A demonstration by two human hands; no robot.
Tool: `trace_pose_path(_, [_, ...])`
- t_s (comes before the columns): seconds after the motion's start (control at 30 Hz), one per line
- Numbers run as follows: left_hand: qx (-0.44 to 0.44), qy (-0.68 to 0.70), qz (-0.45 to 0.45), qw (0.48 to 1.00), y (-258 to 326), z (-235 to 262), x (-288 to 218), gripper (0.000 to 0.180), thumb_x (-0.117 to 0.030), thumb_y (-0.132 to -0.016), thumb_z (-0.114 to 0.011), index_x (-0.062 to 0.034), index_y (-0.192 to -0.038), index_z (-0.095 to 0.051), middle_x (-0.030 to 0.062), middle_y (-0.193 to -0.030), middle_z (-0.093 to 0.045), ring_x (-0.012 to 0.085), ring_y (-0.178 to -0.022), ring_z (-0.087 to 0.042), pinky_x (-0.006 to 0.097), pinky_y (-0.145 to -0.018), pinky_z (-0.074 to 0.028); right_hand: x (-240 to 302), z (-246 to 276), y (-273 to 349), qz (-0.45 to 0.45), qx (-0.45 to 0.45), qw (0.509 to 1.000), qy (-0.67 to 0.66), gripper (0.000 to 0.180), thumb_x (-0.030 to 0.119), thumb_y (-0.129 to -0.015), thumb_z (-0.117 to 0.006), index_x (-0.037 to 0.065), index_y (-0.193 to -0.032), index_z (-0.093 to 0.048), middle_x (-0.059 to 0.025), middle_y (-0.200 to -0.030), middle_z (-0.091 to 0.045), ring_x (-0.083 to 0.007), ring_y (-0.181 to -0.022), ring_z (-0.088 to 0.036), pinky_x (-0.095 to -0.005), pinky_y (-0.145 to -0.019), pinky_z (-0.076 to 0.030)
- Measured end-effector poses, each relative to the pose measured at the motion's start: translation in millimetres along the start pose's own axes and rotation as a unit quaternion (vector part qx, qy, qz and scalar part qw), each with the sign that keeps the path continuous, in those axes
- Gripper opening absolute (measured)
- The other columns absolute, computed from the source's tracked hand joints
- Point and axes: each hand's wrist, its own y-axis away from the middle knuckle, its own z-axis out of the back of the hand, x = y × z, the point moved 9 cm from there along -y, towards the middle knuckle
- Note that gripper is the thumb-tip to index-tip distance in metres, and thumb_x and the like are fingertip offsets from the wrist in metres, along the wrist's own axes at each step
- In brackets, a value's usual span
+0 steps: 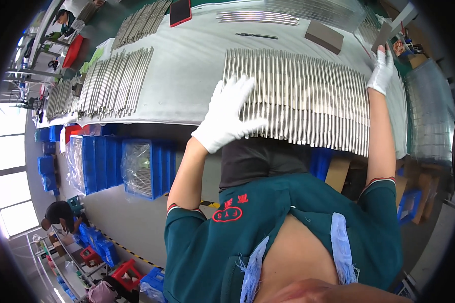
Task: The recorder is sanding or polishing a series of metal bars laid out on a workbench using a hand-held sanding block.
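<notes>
Now your left hand (226, 115) flat and unclenched on the metal rods (308, 98), your right hand (381, 70) at two o'clock, gripping a grey block (381, 36).

From my remote feed I count two white-gloved hands, left (227, 116) and right (380, 70), over one wide row of metal rods (308, 96), too many to number. Two grey blocks (323, 36) sit beyond, plus one red phone (180, 12).

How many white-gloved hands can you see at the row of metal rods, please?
2: the left hand lies flat on the near left end of the rod row; the right hand is at its far right edge.
</notes>
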Motion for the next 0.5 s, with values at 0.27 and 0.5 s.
trace_pose_path(0.27, [-0.024, -0.167, -0.057, 0.984, 20.5, -9.6, -19.5, 0.108, -0.074, -0.064, -0.069, -0.0041, -0.143, -0.049, 0.0190, -0.142, -0.051, 0.0428, -0.134, -0.042, 0.057, -0.116, -0.027, 3.5, -3.6, -6.3, 0.033, 0.046, 0.995, 0.081, 0.057, 0.028, -0.098, -0.069, -0.001, -0.142, -0.050, -0.0117, -0.137, -0.054, -0.0202, -0.121, -0.057, -0.0342, -0.103, -0.048])
trace_pose_path(0.5, [-0.009, -0.171, -0.055, 0.984, 21.4, -13.9, -18.0, 0.106, -0.077, -0.068, -0.060, -0.0043, -0.144, -0.049, 0.0178, -0.144, -0.050, 0.0419, -0.136, -0.041, 0.057, -0.117, -0.026, 26.4, -25.3, 14.4, 0.091, 0.067, 0.991, 0.073, 0.056, 0.029, -0.096, -0.071, 0.000, -0.140, -0.054, -0.0102, -0.139, -0.057, -0.0185, -0.122, -0.056, -0.0312, -0.107, -0.042])
